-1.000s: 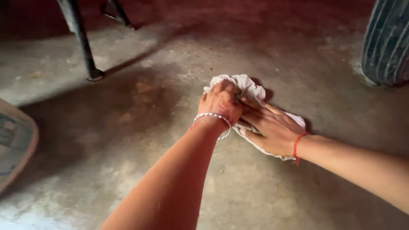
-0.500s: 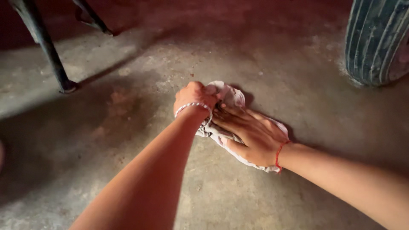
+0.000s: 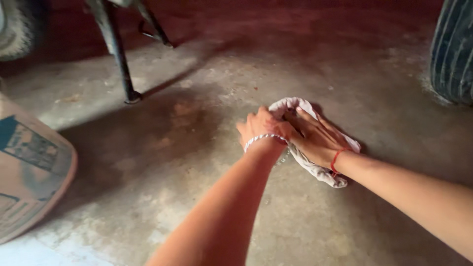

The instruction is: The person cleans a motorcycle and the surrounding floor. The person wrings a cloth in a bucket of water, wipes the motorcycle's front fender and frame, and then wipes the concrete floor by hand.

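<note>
looking down from head height, two bare arms reach to a small white cloth (image 3: pixel 315 170) bunched on a dusty concrete floor (image 3: pixel 197 162). the cloth appears thin, light and limp; it should crumple and fold freely, so it is best gathered by a bunched edge or pinned flat under a palm. the left hand (image 3: pixel 263 129), wearing a pale beaded bracelet (image 3: pixel 261 139), is curled at the near side of the bundle; whether its fingers pinch fabric cannot be told. the right hand (image 3: pixel 315 139), with a red thread (image 3: pixel 336 158) at the wrist, lies spread and flat on top of the cloth, fingers extended, pressing it to the floor. a dark metal stand leg (image 3: pixel 120 59) rises upper left, a ribbed tyre (image 3: pixel 456 49) sits at the right edge, and a printed sack (image 3: pixel 29 167) lies at left.
</note>
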